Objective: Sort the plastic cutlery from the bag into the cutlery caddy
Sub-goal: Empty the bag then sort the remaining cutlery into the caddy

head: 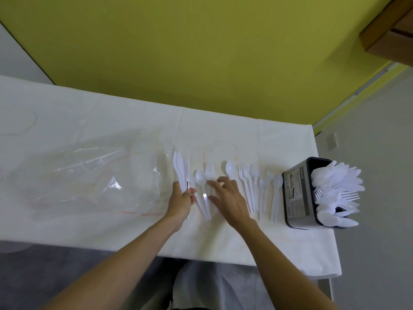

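Currently my left hand [182, 199] pinches the knives [180, 168] by their handles; my right hand [228, 198] hovers spread and empty over a spoon [201, 180]. Light, stiff, slippery: I grip mid-handle. The caddy [297, 193] stands right.

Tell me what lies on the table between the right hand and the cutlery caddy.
In the head view, between the right hand and the cutlery caddy lie loose white forks and spoons in a row on the tablecloth.
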A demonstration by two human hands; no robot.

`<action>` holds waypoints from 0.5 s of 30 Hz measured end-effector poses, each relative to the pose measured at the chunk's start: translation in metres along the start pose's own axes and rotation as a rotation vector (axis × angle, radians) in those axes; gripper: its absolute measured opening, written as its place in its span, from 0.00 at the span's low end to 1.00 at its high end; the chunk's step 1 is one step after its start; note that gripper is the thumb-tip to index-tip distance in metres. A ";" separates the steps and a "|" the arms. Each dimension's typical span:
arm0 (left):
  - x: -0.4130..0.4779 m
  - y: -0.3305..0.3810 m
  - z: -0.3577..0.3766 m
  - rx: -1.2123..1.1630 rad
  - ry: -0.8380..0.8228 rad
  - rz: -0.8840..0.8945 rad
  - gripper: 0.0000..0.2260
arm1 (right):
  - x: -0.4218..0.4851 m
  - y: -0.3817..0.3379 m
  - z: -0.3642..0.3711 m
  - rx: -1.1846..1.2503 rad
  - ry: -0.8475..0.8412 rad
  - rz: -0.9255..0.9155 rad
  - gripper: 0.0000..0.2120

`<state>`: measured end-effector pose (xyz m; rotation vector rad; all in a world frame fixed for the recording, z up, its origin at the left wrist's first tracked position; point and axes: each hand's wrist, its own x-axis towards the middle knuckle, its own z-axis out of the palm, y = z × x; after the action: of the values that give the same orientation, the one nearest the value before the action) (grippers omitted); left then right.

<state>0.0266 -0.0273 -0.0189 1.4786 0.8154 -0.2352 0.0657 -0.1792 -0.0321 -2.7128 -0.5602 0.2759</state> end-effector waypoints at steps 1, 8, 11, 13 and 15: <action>0.000 0.001 -0.001 0.012 -0.001 0.012 0.07 | -0.001 0.001 0.004 -0.045 -0.004 -0.058 0.19; 0.002 -0.003 -0.012 0.030 0.029 0.022 0.07 | -0.007 0.026 -0.007 -0.096 -0.017 0.097 0.26; 0.003 -0.004 -0.014 0.026 0.046 0.019 0.07 | -0.010 0.018 -0.004 -0.160 0.034 0.050 0.27; 0.003 -0.005 -0.014 0.031 0.051 0.028 0.08 | -0.011 0.007 0.004 -0.192 0.070 -0.104 0.26; 0.004 -0.005 -0.013 0.045 0.056 0.028 0.07 | -0.013 -0.003 0.014 -0.252 0.026 -0.306 0.26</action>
<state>0.0217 -0.0145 -0.0238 1.5437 0.8388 -0.1930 0.0490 -0.1782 -0.0423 -2.8061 -1.0513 0.0947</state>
